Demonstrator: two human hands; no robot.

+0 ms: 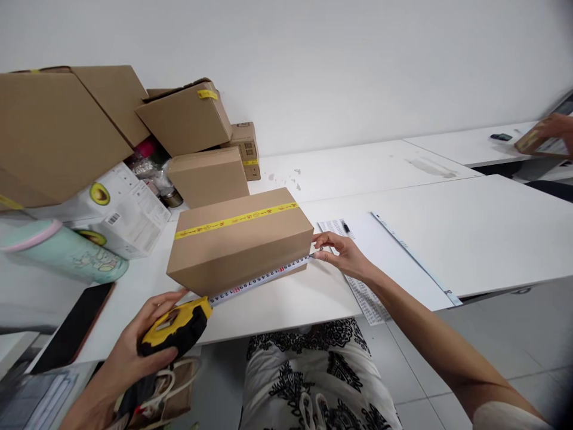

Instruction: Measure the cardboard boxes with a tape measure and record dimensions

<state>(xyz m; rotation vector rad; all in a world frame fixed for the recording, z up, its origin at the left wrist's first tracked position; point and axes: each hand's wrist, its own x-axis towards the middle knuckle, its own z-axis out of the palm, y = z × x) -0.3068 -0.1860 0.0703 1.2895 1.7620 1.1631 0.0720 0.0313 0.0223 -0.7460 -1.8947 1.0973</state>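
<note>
A brown cardboard box (237, 254) with yellow printed tape along its top sits near the front edge of the white table. My left hand (143, 340) is wrapped round a yellow and black tape measure (176, 328) at the box's near left corner. From its case the white blade (264, 278) runs out along the box's front side. At the right corner, my right hand (338, 254) pinches the blade's free end between thumb and fingers, close against the cardboard.
More cardboard boxes (188, 119) are stacked at the back left. A mint tumbler (67, 251) and a black phone (74, 328) lie on the left. Printed sheets with a pen (345, 227) and a ruler (414, 257) are on the right. Another person's hand (555, 126) holds something far right.
</note>
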